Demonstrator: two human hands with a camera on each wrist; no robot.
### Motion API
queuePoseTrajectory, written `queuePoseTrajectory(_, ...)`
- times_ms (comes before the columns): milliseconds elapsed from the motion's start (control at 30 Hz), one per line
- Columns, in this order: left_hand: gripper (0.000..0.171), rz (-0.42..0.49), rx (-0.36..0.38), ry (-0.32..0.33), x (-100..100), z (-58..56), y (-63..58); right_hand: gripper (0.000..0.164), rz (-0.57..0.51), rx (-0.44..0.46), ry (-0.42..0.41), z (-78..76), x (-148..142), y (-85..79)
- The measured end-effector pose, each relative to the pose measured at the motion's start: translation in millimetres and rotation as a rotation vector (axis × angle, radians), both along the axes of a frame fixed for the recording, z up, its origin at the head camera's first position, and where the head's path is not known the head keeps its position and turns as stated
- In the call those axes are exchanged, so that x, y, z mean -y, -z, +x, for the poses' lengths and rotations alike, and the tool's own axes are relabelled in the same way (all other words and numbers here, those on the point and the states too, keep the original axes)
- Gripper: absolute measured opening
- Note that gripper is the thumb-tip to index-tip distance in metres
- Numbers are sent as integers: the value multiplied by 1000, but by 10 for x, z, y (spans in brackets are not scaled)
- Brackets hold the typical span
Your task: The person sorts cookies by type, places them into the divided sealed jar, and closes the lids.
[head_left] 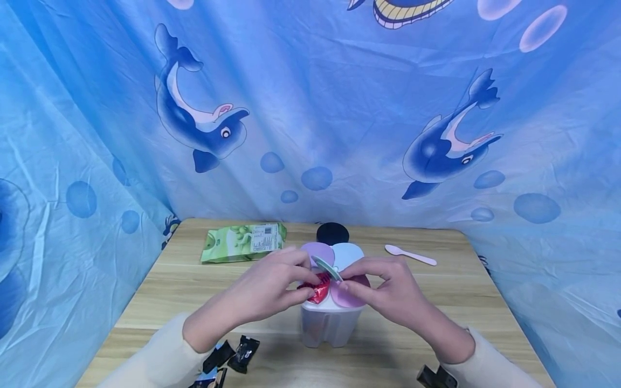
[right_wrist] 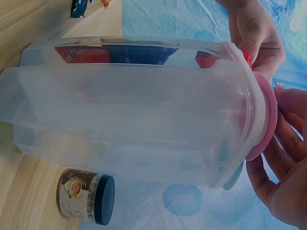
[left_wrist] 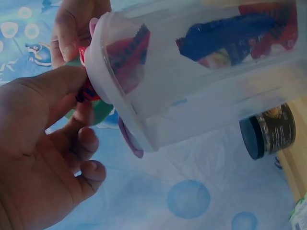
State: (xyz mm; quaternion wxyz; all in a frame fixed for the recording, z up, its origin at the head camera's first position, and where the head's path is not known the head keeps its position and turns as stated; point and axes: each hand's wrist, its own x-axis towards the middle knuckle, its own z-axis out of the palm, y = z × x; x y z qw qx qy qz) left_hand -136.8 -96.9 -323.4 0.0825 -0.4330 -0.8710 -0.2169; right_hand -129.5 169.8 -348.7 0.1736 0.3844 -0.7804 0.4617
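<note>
A tall translucent container (head_left: pixel 331 326) stands upright on the table, with purple (head_left: pixel 317 253), light blue (head_left: pixel 347 254) and pink lids (head_left: pixel 348 295) lying flat on its white top. A green lid (head_left: pixel 325 265) is tilted up, and my right hand (head_left: pixel 395 285) pinches its edge. With thumb and fingers, my left hand (head_left: pixel 276 280) holds a shiny red packet (head_left: pixel 321 289) at the opening beside that lid. Through the wall, the left wrist view shows a blue packet (left_wrist: pixel 220 40) and a red wrapper (left_wrist: pixel 283 31) inside.
Behind the container stands a dark-lidded jar (head_left: pixel 332 233). A green snack bag (head_left: pixel 245 242) lies at the back left, a pale pink spoon (head_left: pixel 410 255) at the back right. Small black packets (head_left: pixel 243 354) lie near my left forearm. A blue dolphin curtain (head_left: pixel 330 108) hangs behind the table.
</note>
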Motion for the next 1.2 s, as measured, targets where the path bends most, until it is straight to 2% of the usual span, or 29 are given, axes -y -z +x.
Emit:
queuePoseTrajectory(133, 11, -1, 24, 22, -11, -7, 2, 19, -4, 2, -5, 2, 1, 4)
queuePoseTrajectory(233, 9, -9, -3, 28, -10, -4, 9, 19, -5, 1, -9, 3, -1, 8)
queuePoseTrajectory(333, 10, -61, -16, 41, -2, 21, 17, 19, -8, 1, -12, 7, -6, 9)
queuePoseTrajectory(467, 15, -143, -23, 91, 20, 46, 63, 19, -15, -3, -12, 7, -11, 17)
queuePoseTrajectory(567, 15, -82, 1, 106, 33, 37, 91, 19, -14, -3, -14, 3, -16, 25)
queuePoseTrajectory(667, 7, 84, 27, 89, 46, 23, 77, 18, -8, 7, -14, -2, -22, 30)
queuePoseTrajectory(733, 4, 195, 9, 48, 49, 18, 49, 17, -4, 10, -16, -5, -24, 29)
queuePoseTrajectory(867, 4, 330, 2, -111, 21, 8, -36, 17, -2, 9, -20, -5, -22, 26)
queuePoseTrajectory(933, 10, 338, 45, -190, -8, 3, -77, 17, -2, 7, -21, -1, -20, 24)
queuePoseTrajectory(1000, 19, 320, 100, -240, -45, -7, -105, 18, -1, 5, -18, 8, -18, 14)
queuePoseTrajectory(1100, 29, 280, 154, -280, -107, -15, -128, 19, 2, -11, -14, 17, -14, 7)
queuePoseTrajectory(1200, 30, 260, 161, -290, -164, -27, -128, 19, 1, -32, -13, 17, -6, 7)
